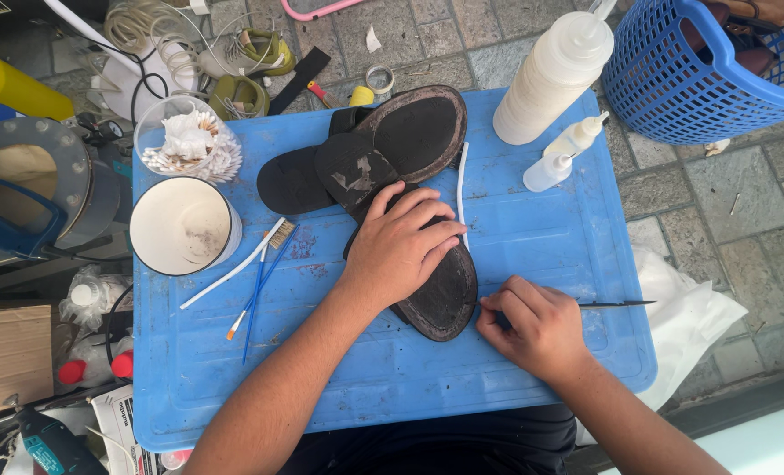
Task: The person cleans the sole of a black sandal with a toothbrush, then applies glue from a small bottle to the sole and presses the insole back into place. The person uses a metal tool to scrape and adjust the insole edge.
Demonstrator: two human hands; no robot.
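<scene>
Left hand (405, 242) lies flat, fingers spread and open, pressing a dark sandal sole (444, 295) onto the blue bench (550, 237); a second sandal (383, 149) sits just beyond those fingertips. A white strip (461, 189) runs alongside the fingers on their right. Right hand (532, 325) has fingers closed around a thin dark blade (616, 303), at the sole's near edge (tip pointing away from it). Judgement: steady downward pressure and a shallow blade angle would suit edge work.

We have one head view only, looking steeply down from close above onto the blue board (541, 255), paving visible around its edges.
</scene>
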